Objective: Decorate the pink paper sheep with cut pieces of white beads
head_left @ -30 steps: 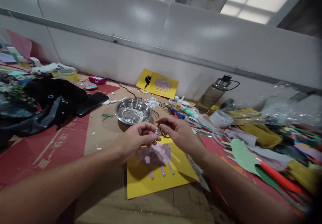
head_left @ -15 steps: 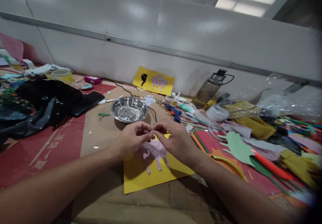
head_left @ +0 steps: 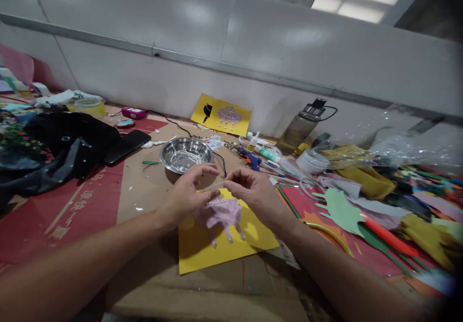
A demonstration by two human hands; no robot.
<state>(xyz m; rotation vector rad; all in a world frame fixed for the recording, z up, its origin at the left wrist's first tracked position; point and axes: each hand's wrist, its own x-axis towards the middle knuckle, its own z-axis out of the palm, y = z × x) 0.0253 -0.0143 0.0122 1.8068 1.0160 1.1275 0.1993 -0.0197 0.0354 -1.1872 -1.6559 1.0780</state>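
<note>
Over a yellow card (head_left: 213, 261), my right hand (head_left: 253, 194) pinches one end of a thin strand of small pearly beads (head_left: 216, 185). The strand stretches leftward to my left hand (head_left: 186, 191), whose thumb and fingers are spread apart. Whether the strand touches the left thumb, I cannot tell. Beneath both hands, a pale purple shape (head_left: 222, 213) lies on the card, with legs tipped by silvery beads. Just beyond the left hand stands a shiny metal bowl (head_left: 168, 166) containing more bead strands.
Against the wall leans a yellow card with a beaded purple shape (head_left: 230, 115). A blue glue gun (head_left: 251, 160) and a bottle (head_left: 299, 128) are at the back right. Coloured cutouts (head_left: 338, 211) lie at right; a phone (head_left: 126, 147) and black fabric (head_left: 68, 141) lie at left.
My fingertips, close together before, have moved apart. The left fingers have spread, and a length of bead strand now shows between the hands.
</note>
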